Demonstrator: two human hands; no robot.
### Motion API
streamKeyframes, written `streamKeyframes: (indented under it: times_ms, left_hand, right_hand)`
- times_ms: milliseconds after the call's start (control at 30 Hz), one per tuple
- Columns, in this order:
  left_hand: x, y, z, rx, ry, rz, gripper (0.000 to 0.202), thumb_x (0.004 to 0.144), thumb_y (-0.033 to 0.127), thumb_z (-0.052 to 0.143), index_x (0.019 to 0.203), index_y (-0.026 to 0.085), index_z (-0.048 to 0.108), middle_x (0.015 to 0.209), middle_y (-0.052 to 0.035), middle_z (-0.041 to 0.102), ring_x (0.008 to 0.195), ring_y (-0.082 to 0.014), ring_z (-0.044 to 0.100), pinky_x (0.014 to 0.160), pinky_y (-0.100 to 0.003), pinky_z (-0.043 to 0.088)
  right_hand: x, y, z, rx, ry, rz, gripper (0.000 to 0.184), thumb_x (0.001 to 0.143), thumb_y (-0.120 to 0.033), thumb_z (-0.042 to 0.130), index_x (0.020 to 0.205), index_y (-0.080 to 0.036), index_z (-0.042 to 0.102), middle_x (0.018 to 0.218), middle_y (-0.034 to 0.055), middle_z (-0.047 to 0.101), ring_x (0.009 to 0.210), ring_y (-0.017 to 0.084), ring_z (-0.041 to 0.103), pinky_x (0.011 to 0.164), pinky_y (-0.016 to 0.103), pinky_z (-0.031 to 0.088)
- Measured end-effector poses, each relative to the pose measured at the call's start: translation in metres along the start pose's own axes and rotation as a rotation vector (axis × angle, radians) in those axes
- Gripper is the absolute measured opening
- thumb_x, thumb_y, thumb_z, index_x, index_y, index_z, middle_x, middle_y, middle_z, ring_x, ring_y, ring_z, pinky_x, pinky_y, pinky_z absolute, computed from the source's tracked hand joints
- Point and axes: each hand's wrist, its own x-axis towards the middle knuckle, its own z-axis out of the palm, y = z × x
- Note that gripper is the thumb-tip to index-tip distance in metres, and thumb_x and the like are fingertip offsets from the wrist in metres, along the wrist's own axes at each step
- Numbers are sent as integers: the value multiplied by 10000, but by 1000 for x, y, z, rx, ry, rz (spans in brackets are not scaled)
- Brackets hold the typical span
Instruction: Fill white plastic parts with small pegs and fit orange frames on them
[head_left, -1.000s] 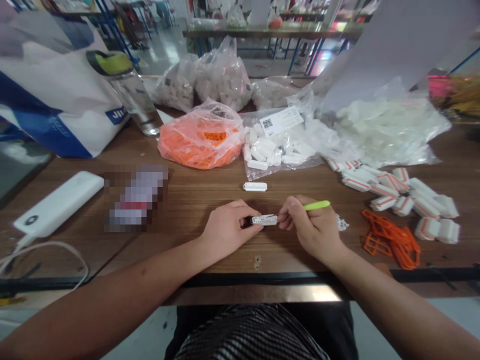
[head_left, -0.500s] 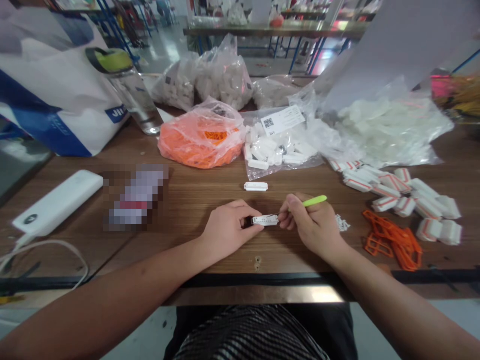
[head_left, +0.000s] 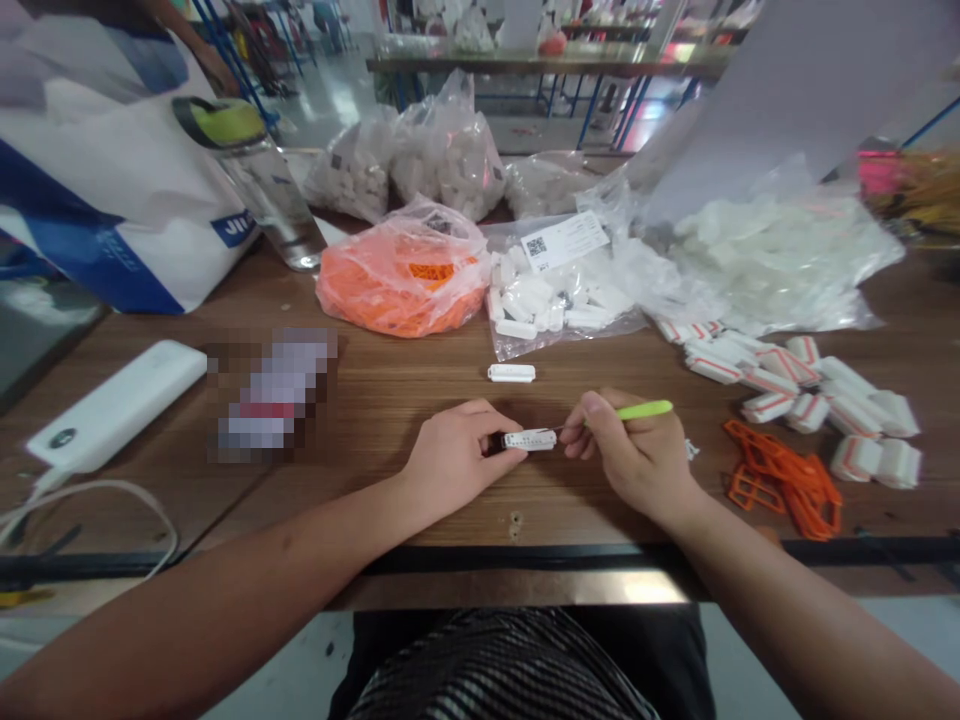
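Note:
My left hand is closed on a small white oblong plastic piece, pinning it on the wooden table. Just to its right, my right hand pinches a thin tool with a lime-green handle; its metal tip points left and touches the piece's right end. A second white piece lies loose on the table a little beyond my hands.
Behind are an orange-filled bag, clear bags of white parts, and a large white heap. Right lie white-and-red pieces and orange frames. Left are a power bank, cable, bottle and carrier bag.
My right hand has tilted a little, swinging the green handle out to the right. The left hand and the white piece have stayed in place.

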Motion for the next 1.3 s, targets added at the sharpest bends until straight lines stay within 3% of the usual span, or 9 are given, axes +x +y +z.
streamKeyframes:
  times_ms: [133, 600, 733, 967, 1167, 1300]
  left_hand:
    - [0, -1, 1, -6, 11, 17, 156, 784, 263, 706, 932, 229, 743, 809, 7, 655, 597, -103, 528, 585, -248, 421]
    - [1, -2, 1, 14, 0, 6, 172, 781, 270, 708, 946, 238, 741, 812, 7, 659, 602, -106, 529, 581, -247, 413]
    - [1, 0, -1, 20, -10, -6, 168, 782, 265, 707, 943, 235, 743, 806, 7, 657, 601, -106, 527, 586, -251, 409]
    - [0, 3, -2, 33, -6, -4, 148, 785, 264, 703, 923, 231, 744, 756, 9, 637, 607, -115, 526, 589, -252, 410]
    - [0, 0, -1, 30, -3, 29, 167, 792, 267, 704, 952, 241, 741, 798, 9, 648, 621, -110, 536, 601, -249, 417]
    - [-1, -2, 0, 15, 6, 29, 161, 782, 257, 709, 939, 241, 740, 796, 16, 643, 605, -102, 527, 592, -246, 417]
  right_hand:
    - [1, 2, 1, 67, -32, 69, 408, 963, -398, 449, 677, -158, 613, 581, 16, 635, 465, 91, 613, 425, 183, 478]
    - [2, 3, 3, 56, -29, 100, 433, 959, -435, 439, 673, -155, 604, 569, 17, 629, 450, 92, 601, 421, 183, 467]
    - [3, 2, 3, 0, -47, 75, 421, 968, -414, 426, 676, -164, 598, 564, 9, 625, 456, 96, 604, 432, 194, 465]
    - [1, -4, 2, -247, -122, -94, 375, 972, -341, 423, 669, -183, 578, 577, 1, 617, 514, 104, 609, 526, 229, 489]
    - [3, 2, 1, 35, 52, 79, 420, 959, -414, 440, 666, -162, 605, 566, 19, 632, 452, 100, 607, 418, 200, 475]
    - [6, 0, 0, 87, 39, 114, 436, 936, -461, 465, 657, -157, 604, 556, 24, 632, 438, 101, 606, 400, 194, 478]
